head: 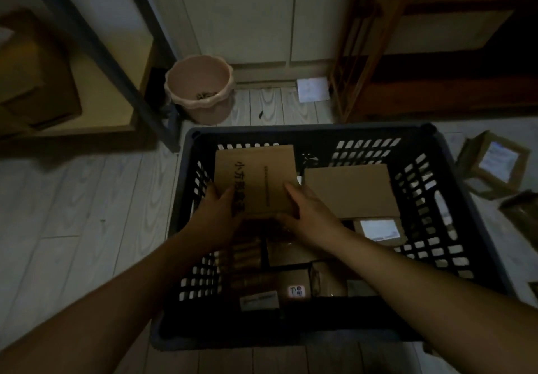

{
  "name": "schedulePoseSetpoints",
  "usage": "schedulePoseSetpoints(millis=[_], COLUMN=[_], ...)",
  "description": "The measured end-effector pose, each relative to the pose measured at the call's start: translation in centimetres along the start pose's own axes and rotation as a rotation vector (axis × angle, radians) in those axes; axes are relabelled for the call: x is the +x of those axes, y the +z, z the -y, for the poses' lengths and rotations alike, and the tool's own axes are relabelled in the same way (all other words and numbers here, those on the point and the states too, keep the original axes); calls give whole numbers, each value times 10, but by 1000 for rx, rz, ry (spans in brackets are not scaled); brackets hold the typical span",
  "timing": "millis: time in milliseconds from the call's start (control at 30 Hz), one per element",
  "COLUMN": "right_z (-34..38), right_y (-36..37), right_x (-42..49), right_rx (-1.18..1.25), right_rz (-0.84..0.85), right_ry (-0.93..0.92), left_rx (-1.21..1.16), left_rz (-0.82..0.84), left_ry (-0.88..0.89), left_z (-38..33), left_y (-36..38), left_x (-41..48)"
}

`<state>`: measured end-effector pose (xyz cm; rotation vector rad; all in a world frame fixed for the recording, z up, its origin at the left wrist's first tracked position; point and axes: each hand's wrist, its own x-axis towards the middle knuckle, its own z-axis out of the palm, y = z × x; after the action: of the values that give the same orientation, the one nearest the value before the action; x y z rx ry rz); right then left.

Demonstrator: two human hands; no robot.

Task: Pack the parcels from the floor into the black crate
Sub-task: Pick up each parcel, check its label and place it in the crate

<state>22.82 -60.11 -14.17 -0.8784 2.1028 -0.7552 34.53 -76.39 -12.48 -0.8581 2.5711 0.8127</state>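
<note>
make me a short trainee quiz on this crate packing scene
1. True or false: the left hand and right hand both hold the brown cardboard parcel with black printed characters in the black plastic lattice crate.
2. Where is the pink plastic bucket? A: inside the crate. B: on the floor beyond the crate. C: on top of the parcel.
3. On which side of the crate do cardboard parcels with white labels lie on the floor?
Key: 1 true; 2 B; 3 the right.
</note>
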Motion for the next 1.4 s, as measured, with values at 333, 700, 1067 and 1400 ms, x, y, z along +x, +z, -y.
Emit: schedulePoseSetpoints(millis=[333,700,1067,1400], right_z=[-30,-29,-23,99], right_y=[24,16,10,-126], right_x=[17,23,30,-91], right_rx=[-196,-268,-639,-277], right_rz=[-13,77,89,74], right_ry=[-98,-92,-133,165], left_rx=[401,698,680,259], left_rz=[114,42,164,341], left_ry=[28,132,125,61], left_z=[13,11,23,-105], left_y=[9,3,3,-166], left_x=[30,37,40,-92])
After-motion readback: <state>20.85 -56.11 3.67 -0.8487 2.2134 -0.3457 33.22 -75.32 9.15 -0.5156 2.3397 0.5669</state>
